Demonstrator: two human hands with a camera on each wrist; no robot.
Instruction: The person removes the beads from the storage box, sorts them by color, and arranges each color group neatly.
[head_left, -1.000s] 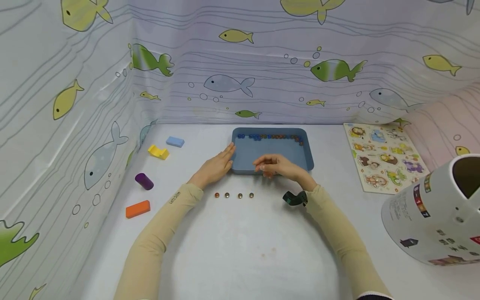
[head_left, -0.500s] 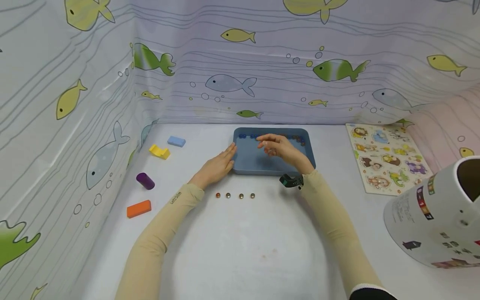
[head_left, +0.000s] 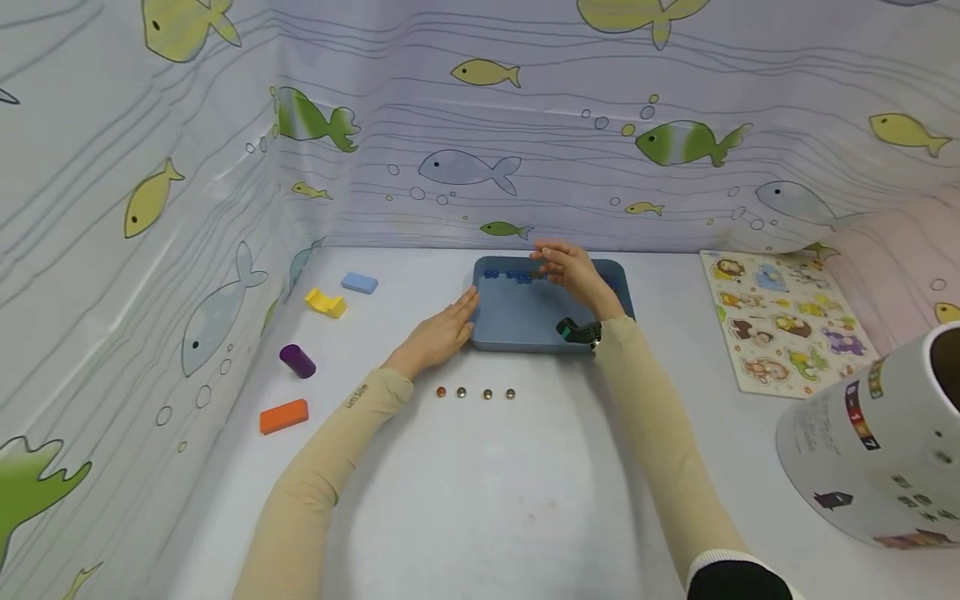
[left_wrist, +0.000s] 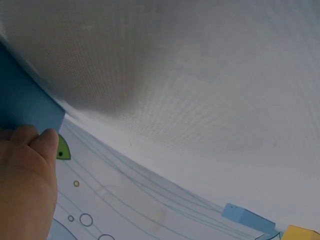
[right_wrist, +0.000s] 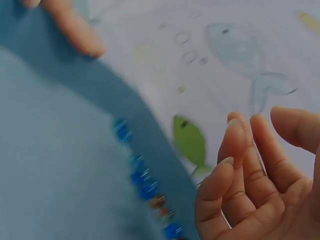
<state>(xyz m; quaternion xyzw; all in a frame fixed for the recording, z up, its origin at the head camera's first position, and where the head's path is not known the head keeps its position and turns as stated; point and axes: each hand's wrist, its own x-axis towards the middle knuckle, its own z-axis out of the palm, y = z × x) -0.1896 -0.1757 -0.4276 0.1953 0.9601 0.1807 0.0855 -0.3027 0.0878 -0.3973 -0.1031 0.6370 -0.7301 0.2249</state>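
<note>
right fingers (right_wrist: 235, 165): loosely curled and apart, holding nothing; the right hand (head_left: 573, 271) hovers over the far end of the blue tray (head_left: 517, 329), just above the beads (head_left: 517, 274).
left fingers (head_left: 467, 302): straight and close together, pressed flat against the tray's left wall; the left hand (head_left: 438, 333) rests on the tabletop (head_left: 487, 483). in the left wrist view a fingertip (left_wrist: 50, 137) touches the tray's corner.
why held so: the flat left hand looks set to steady the tray while the other hand works among the beads.
beads: small, mostly blue with a few reddish ones, lying in a line along the tray's far wall, likely rolled there and stopped by the rim.
row on tabletop: four beads in a row (head_left: 475, 392), laid evenly side by side, near the tray's front edge and between the two forearms.
blocks: purple cylinder (head_left: 297, 362), orange block (head_left: 283, 416), yellow block (head_left: 326, 302) and light blue block (head_left: 359, 283), well apart at the left.
right side: animal puzzle board (head_left: 787, 321) lying flat; a white printed container (head_left: 877, 450) on its side in the foreground.
</note>
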